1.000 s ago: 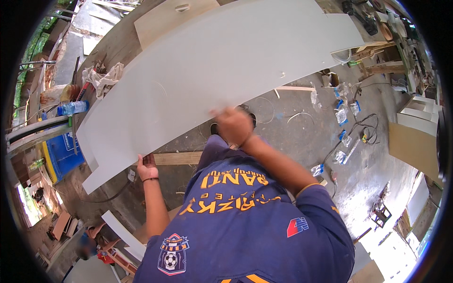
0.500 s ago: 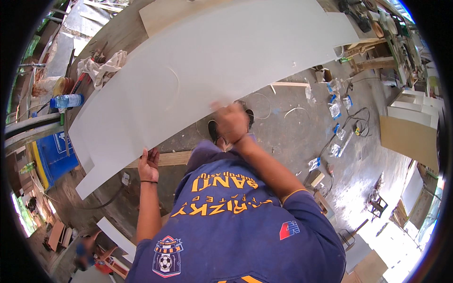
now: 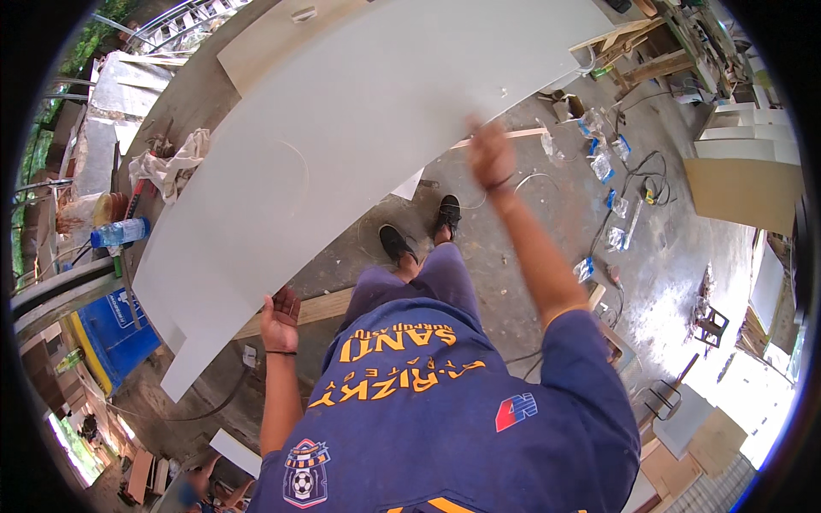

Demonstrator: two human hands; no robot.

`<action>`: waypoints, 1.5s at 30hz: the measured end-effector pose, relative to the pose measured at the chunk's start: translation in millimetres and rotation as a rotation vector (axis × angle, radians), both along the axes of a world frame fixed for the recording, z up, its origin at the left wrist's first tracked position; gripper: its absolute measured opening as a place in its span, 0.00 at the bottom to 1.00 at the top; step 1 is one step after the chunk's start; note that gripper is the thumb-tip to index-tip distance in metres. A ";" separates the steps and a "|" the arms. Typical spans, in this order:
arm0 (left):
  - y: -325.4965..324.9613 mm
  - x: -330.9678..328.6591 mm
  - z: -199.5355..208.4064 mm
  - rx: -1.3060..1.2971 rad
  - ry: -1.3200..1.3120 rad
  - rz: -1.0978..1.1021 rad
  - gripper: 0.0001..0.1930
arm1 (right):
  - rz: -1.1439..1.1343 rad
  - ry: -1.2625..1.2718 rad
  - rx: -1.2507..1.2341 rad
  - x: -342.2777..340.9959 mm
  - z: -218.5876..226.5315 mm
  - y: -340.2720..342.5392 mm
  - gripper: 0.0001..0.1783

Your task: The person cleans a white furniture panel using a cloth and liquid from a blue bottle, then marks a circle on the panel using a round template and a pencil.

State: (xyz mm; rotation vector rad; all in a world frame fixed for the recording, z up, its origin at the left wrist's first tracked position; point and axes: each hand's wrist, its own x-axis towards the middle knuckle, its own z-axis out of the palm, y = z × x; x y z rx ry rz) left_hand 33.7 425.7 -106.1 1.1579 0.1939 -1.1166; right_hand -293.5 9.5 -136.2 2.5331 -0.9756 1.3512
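Note:
A large white board [image 3: 342, 145] stretches across the upper left, held flat in front of me above a concrete floor. My left hand [image 3: 280, 315] is at the board's near edge toward its left end, palm up with the fingers curled under the edge. Farther right, my right hand [image 3: 489, 152], blurred, grips the same near edge with the arm stretched out. My black shoes [image 3: 421, 229] show on the floor just below the board's edge.
A wooden plank [image 3: 321, 306] lies on the floor by my feet. A water bottle [image 3: 120, 232] and a blue crate [image 3: 109, 329] sit at left. Cables and plastic bags [image 3: 617, 205] litter the floor at right, beside stacked panels [image 3: 742, 184] and a small stool [image 3: 710, 323].
My right hand has slid to the right along the board's edge with the arm now stretched out. The board has shifted up and away, uncovering my shoes. My left hand stays at the edge.

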 end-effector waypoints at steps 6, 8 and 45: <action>0.3 0.1 1.0 0.048 -0.012 0.014 0.18 | 0.367 0.249 0.555 124.6 37.8 188.7 0.20; 5.4 -0.5 -1.8 0.064 -0.021 0.003 0.18 | 0.135 0.185 0.642 88.3 43.8 122.1 0.21; -92.0 -48.4 33.6 0.228 -2.036 -0.951 0.24 | -0.298 0.260 0.685 7.9 52.2 8.3 0.20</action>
